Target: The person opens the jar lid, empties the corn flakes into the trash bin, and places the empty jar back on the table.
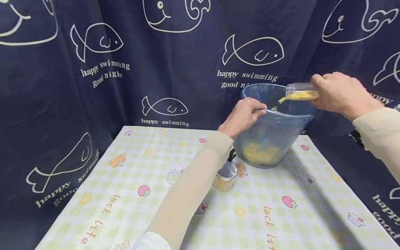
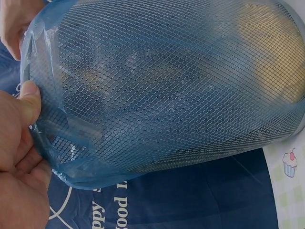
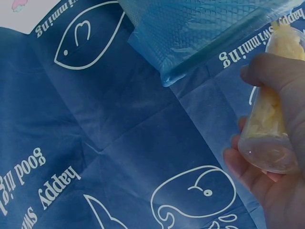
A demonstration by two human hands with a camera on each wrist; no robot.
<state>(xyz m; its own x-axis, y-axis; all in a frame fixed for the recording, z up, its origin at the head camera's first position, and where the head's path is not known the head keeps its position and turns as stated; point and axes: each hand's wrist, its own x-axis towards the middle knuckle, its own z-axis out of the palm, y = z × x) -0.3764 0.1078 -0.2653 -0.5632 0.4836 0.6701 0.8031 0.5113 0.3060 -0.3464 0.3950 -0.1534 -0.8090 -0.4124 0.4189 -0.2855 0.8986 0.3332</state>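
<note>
1. The right hand (image 1: 342, 92) has its grip closed round a clear jar (image 1: 302, 91), thumb on one side and fingers curled on the other.
2. The jar lies tipped almost level, its mouth pointing left over the right part of the bin's opening; yellow contents (image 1: 302, 95) lie along its lower side.
3. Yellow bits (image 1: 282, 100) spill from the mouth into the bin.
4. The left hand (image 1: 245, 116) has its grip pinched on the near left part of the bin's rim, thumb and fingers on the blue liner (image 2: 95, 177) folded over it.
5. The mesh-walled bin (image 1: 275, 133) stands on the far right part of the bench; a yellow heap (image 1: 260, 153) shows through its wall at the bottom.
6. A small jar (image 1: 223, 184) with a silvery top sits near and left of the bin, just right of the left sleeve (image 1: 187, 194).
7. A clear round object (image 1: 170, 178), partly hidden, lies left of that sleeve.
8. A checked cloth (image 1: 143, 218) covers the bench; beyond hangs a dark blue curtain (image 1: 131, 93) with white fish and lettering.
</note>
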